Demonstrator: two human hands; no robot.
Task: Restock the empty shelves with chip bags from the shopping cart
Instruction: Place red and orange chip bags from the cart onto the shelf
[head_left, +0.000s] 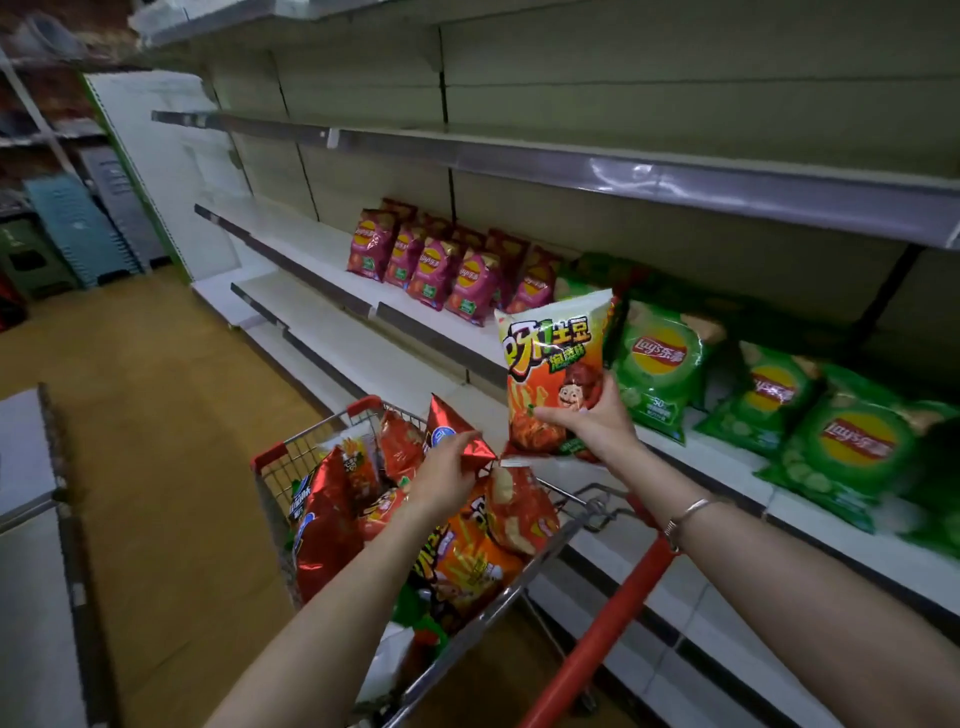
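In the wire shopping cart (267, 457), the left hand (447, 475) lies on a crinkly red foil bag (445, 420); whether its fingers pinch it is unclear. The right hand (589, 422) grips 1 glossy orange-green chip bag (550, 364) upright by its lower edge, thumb in front, before the white shelf (727, 453) of green bags (660, 364).

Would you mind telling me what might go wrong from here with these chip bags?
1. The right hand holds the orange-and-white chip bag only near its bottom; the tall bag may tip or slip.
2. The left hand grips a red foil bag in the heaped shopping cart; pulling it may spill neighbouring bags over the rim.
3. The green Lay's bags lean at the front edge of the shelf and could be knocked off.
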